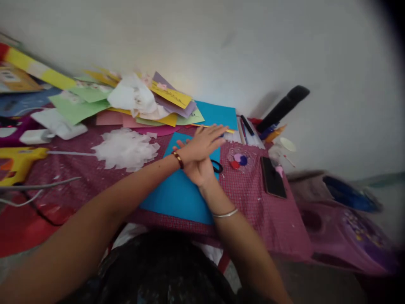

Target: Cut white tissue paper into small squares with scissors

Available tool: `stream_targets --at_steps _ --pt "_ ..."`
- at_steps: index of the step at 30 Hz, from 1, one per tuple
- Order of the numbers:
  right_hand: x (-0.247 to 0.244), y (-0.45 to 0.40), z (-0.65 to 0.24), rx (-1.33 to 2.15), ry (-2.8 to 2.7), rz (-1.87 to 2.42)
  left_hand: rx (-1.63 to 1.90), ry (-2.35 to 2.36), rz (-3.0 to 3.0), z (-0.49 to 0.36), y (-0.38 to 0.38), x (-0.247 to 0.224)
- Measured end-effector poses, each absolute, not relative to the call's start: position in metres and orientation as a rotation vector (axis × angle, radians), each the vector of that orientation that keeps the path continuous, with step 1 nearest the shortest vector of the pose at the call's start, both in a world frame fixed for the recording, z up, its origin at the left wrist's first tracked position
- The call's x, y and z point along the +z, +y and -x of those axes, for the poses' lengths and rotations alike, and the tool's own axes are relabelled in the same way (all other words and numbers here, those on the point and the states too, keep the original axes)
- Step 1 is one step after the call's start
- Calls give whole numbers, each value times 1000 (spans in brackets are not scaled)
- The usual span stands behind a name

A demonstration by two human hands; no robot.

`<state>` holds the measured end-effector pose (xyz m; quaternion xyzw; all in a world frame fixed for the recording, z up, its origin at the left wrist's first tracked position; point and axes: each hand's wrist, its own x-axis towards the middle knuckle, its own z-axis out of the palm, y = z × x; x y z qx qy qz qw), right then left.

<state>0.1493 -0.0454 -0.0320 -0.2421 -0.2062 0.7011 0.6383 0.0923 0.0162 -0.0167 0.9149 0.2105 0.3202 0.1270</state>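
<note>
My left hand (pixel 204 143), a dark red bracelet at its wrist, crosses over my right hand with its fingers stretched out to the right. Beneath it, my right hand (pixel 198 169) is turned partly palm up and touches the left palm; its fingertips poke out on the far left side. Nothing shows in either hand. Below them lies a bright blue sheet (pixel 177 196) on the checked tablecloth. The black loop of what looks like scissors (pixel 217 166) shows beside my right hand. A white ruffled piece (pixel 126 148) rests to the left.
Coloured cards (pixel 172 95) pile up along the wall. At the left sits a yellow glue gun (pixel 22 162) with cables near it. To the right are a clear dish (pixel 240 160) with small coloured pieces, a phone (pixel 274 177), pens (pixel 247 125) and a pink chair (pixel 341 236).
</note>
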Motion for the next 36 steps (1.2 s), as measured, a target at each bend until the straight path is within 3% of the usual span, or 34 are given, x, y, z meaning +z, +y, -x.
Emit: stream_targets --at_steps 5,11,16,20,29,36 --pt "-37 -35 -154 1714 -255 701 1021 973 -2402 -95 51 -22" --pt "-38 -37 -157 1654 -397 840 1045 1143 -2264 -53 60 -13" --pt "-38 -36 -154 1622 -456 859 996 958 -2017 -25 30 -12" --pt "-37 -39 -154 1570 -580 884 837 788 -2257 -18 25 -16" --pt "-45 -37 -155 1426 -855 1034 892 866 -1926 -15 41 -26" --pt "-41 -39 -163 1480 -855 974 562 576 -1900 -12 33 -9"
